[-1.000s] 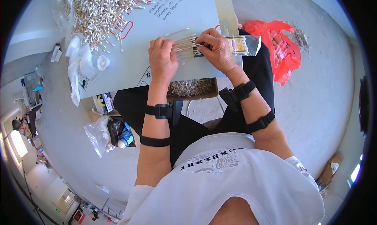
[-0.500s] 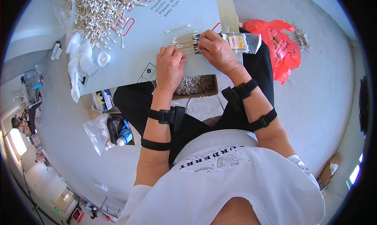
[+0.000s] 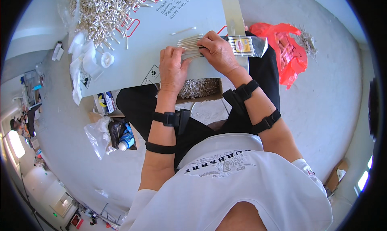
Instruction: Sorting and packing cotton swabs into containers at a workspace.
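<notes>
Between my two hands, a row of cotton swabs [image 3: 191,42] lies side by side near the front edge of the board. With fingertips pinched, my left hand [image 3: 173,67] grips the left ends of the nearest swabs. At the row's other end my right hand [image 3: 219,53] has its thumb and fingers closed on the swabs, hiding their right tips. Just right of that hand is a clear packet [image 3: 242,46] of swabs with a yellow label, reaching past the board's edge. One loose swab [image 3: 184,31] lies beyond the row.
A large heap of swabs [image 3: 102,15] covers the board's far left, with a small white round container [image 3: 107,60] nearby. Below the board is a cardboard box [image 3: 200,89] full of swabs. Right of the board sits a red plastic bag [image 3: 287,55].
Both hands stay at the row of swabs with only small shifts. My right hand and forearm have moved slightly left, and the left fingers have changed their pinch a little.
</notes>
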Motion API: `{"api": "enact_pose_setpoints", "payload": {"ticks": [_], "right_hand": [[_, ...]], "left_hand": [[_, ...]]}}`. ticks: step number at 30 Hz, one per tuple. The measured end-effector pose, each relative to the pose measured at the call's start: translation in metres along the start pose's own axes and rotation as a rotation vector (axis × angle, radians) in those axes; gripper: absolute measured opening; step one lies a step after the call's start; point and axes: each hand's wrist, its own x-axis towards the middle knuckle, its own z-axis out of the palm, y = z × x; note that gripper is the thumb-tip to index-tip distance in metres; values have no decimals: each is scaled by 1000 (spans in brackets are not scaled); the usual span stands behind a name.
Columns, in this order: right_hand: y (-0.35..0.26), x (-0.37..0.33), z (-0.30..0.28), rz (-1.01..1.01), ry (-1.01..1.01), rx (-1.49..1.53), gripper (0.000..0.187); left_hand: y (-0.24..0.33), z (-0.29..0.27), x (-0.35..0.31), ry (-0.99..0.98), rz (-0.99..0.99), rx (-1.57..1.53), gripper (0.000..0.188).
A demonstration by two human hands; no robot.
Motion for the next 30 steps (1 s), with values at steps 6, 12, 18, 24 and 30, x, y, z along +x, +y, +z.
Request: {"api": "enact_pose_setpoints", "payload": {"ticks": [6, 12, 18, 24, 30], "right_hand": [[0, 0, 2, 11, 25, 34, 8], [0, -4, -1, -41, -9, -2, 5], [-2, -9, -4, -63, 114, 44, 10], [1, -3, 16, 179, 445, 463, 24], [15, 19, 19, 208, 332, 521, 30]], "left_hand": [[0, 0, 1, 35, -5, -30, 32], [1, 0, 2, 24, -8, 4, 28], [5, 0, 5, 56, -15, 10, 33], [-2, 27, 40, 386, -60, -325, 30], [-12, 36, 47, 153, 27, -136, 19]]}}
